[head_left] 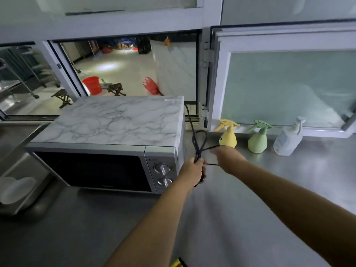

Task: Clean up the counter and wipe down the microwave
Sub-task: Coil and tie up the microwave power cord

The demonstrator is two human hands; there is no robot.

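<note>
My left hand (193,169) is fisted round the looped black cord (199,143) beside the one microwave (115,143), which sits at the counter's (240,209) back edge. My right hand (224,157) pinches a cord strand. I count three bottles along the back edge: yellow sprayer (228,136), green sprayer (257,140), clear pump bottle (288,138).

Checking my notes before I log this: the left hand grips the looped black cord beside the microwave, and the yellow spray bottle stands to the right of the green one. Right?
One slip: in the head view, the yellow spray bottle stands to the left of the green spray bottle, nearer the microwave. The left hand does grip the looped black cord.
</note>
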